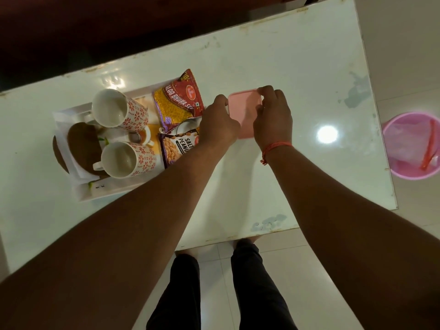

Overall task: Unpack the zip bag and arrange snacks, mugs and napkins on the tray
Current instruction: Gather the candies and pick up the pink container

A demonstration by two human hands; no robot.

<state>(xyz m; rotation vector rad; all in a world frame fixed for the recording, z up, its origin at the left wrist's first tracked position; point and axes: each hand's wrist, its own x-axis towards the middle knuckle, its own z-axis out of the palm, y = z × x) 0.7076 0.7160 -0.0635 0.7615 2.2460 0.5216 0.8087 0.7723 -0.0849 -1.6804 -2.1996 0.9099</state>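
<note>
Pink lidded plastic box [245, 115] sits on the white worktop [285, 67], roughly mid-surface, just beside the right edge of the white tray [78, 196]. Both hands are on it: left hand [217, 122] closed over its left side, right hand [273, 115] with fingertips [264, 90] pinching the far right corner of the lid. Whether the box is lifted or resting cannot be told. Judgement: thin rigid plastic, light unless filled; the smooth lid is likely slippery, so take it by the side walls under the rim, not by the lid, which may pop off. On the tray: two floral mugs [117, 108] and [126, 160], ceramic, heavier and breakable, best taken by handle or body; an aloo bhujia sev packet [178, 101] toward the far right corner and a salted peanuts packet [178, 148] nearer, both soft, crinkly, with crushable contents; white napkins [69, 144] along the left side under brown round pieces I cannot identify. Free tray space looks scant. A pink bin [412, 146] stands on the floor beyond the worktop's right edge, holding what looks like the emptied zip bag [409, 141].
</note>
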